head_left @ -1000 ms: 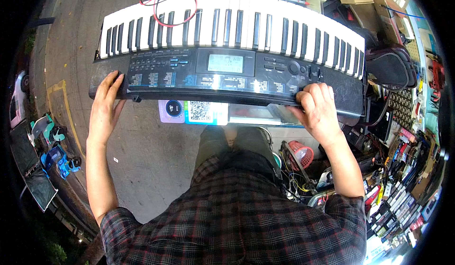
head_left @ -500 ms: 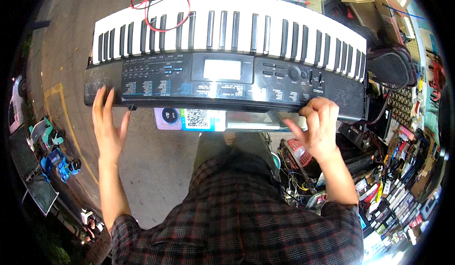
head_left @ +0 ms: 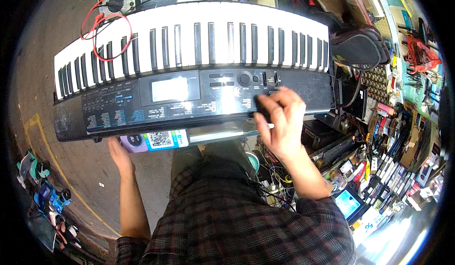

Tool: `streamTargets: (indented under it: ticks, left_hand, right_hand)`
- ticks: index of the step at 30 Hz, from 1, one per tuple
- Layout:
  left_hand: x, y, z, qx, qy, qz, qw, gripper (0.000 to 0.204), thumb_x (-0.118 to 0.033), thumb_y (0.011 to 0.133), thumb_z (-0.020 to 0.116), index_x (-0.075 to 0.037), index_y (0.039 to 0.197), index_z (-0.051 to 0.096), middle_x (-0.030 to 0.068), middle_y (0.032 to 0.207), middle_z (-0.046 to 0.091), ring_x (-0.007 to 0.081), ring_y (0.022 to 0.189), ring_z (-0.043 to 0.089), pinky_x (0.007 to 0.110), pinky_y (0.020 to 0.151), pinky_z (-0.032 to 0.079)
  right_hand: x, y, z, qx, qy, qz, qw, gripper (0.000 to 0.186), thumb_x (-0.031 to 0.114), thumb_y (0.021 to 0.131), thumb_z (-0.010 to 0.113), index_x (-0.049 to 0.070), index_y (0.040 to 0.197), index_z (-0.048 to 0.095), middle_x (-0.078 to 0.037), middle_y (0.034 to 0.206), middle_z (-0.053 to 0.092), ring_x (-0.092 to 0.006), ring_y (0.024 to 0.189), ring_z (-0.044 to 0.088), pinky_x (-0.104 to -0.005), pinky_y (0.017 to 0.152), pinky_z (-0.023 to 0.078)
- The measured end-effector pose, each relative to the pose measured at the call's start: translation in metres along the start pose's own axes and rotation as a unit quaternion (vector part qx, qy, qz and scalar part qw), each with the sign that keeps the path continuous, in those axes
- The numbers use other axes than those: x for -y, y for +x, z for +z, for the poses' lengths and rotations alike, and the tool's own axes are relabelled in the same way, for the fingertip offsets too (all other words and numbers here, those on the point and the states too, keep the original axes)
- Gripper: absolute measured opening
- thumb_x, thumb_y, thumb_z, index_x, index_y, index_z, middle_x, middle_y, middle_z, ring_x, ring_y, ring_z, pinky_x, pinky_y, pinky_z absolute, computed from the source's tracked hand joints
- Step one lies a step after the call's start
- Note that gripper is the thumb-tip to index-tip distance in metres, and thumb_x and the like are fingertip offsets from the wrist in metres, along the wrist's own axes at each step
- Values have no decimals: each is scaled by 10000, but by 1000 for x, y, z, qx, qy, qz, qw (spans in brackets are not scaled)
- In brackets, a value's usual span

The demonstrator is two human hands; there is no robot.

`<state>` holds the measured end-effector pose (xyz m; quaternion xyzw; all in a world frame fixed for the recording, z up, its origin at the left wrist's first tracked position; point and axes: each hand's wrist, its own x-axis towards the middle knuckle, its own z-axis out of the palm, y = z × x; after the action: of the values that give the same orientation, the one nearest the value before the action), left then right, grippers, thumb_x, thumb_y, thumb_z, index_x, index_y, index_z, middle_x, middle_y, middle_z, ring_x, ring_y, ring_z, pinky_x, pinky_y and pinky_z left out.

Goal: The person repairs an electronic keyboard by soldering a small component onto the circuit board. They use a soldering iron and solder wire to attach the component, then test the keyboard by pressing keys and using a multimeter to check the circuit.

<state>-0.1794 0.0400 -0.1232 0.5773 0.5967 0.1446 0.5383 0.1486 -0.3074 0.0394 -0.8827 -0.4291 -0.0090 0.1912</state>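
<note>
A black electronic keyboard with white and black keys lies across the view, its control panel toward me. A grey display sits in the panel. My right hand is over the panel's near right part, fingers bent and thumb apart, with nothing seen in it; whether the fingertips touch the surface is unclear. Below the near left edge is my left hand, fingers stretched toward the keyboard's underside beside a purple and blue card with a square code. Its fingertips are partly hidden.
Red test leads loop over the keys from a multimeter at the back left. A dark padded case lies to the right. Several boxes and tools crowd the right, with a lit screen at the lower right.
The view has shifted, so the keyboard appears lower and further left. My left hand has come off the panel's left end to below its edge; my right hand has moved inward over the panel.
</note>
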Motion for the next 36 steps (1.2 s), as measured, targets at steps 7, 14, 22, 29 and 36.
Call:
streamTargets:
  ticks: [7, 14, 22, 29, 36]
  left_hand:
    - [29, 23, 14, -31, -5, 42, 999, 571, -399, 1129, 365, 68, 1133, 694, 129, 1074, 725, 203, 964, 660, 356, 866, 521]
    - [16, 15, 26, -59, -6, 109, 992, 495, -287, 1097, 374, 93, 1095, 692, 123, 1065, 714, 207, 929, 644, 357, 825, 525]
    - [16, 15, 24, -53, 35, 131, 989, 532, -357, 1117, 388, 74, 1061, 695, 91, 1007, 701, 179, 886, 621, 325, 795, 508]
    - [6, 10, 26, -63, 32, 112, 991, 510, -330, 1109, 397, 71, 1034, 702, 92, 966, 708, 182, 859, 629, 336, 772, 511]
    - [13, 12, 28, -72, 37, 135, 988, 427, -307, 1076, 426, 18, 1010, 695, 58, 960, 674, 167, 851, 571, 330, 776, 463]
  right_hand:
    - [-22, 0, -7, 55, -49, 0, 997, 594, 366, 811, 813, 118, 1335, 687, -145, 1358, 561, -400, 1351, 465, -556, 1108, 378]
    - [-22, 0, -5, 75, -53, 34, 995, 649, 434, 826, 792, 139, 1391, 663, -126, 1398, 551, -376, 1385, 435, -568, 1129, 351]
    - [-23, -1, -2, 82, -56, 39, 994, 675, 438, 832, 787, 139, 1419, 641, -129, 1423, 531, -377, 1392, 431, -571, 1137, 343]
    - [-22, 1, -2, 91, -65, 42, 993, 693, 449, 839, 776, 138, 1439, 625, -133, 1434, 527, -377, 1399, 427, -577, 1142, 335]
    - [-21, 1, -2, 89, -80, 39, 992, 693, 439, 856, 758, 114, 1451, 614, -148, 1437, 532, -388, 1418, 418, -572, 1145, 319]
